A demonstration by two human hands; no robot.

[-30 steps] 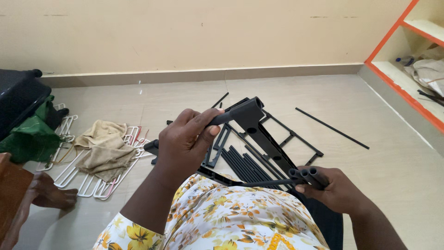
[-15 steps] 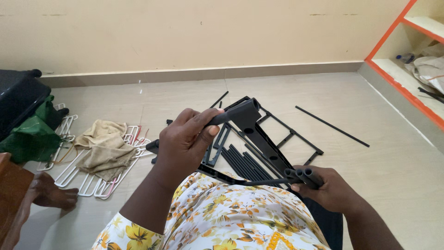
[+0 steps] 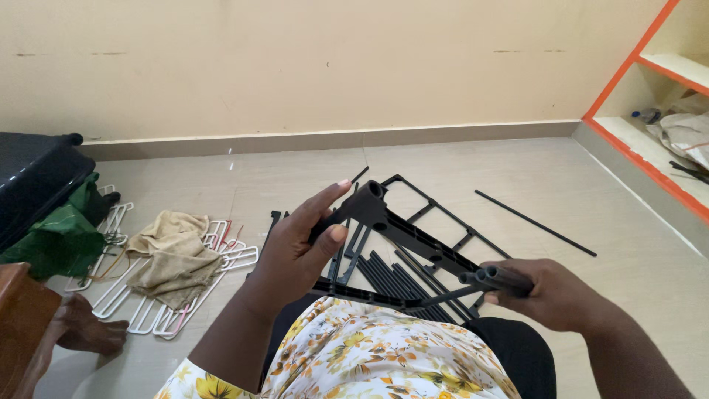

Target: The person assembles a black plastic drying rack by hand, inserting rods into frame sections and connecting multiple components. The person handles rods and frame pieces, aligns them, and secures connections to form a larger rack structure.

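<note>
A tiled floor (image 3: 221, 170) fills the frame below a cream wall (image 3: 295, 59). A black case (image 3: 33, 177) sits at the left edge, over a green cloth (image 3: 59, 236). White hangers (image 3: 148, 295) lie lower left under a beige cloth (image 3: 173, 251). At centre, a black plastic frame (image 3: 413, 236) rests tilted over the lap, with loose black rods (image 3: 399, 277) beneath it. The left hand (image 3: 295, 251) grasps the frame's upper corner, thumb on top. The right hand (image 3: 554, 295), lower right, is clenched around a bundle of short black tubes (image 3: 495, 278). A thin black rod (image 3: 535, 222) lies alone right of centre.
</note>
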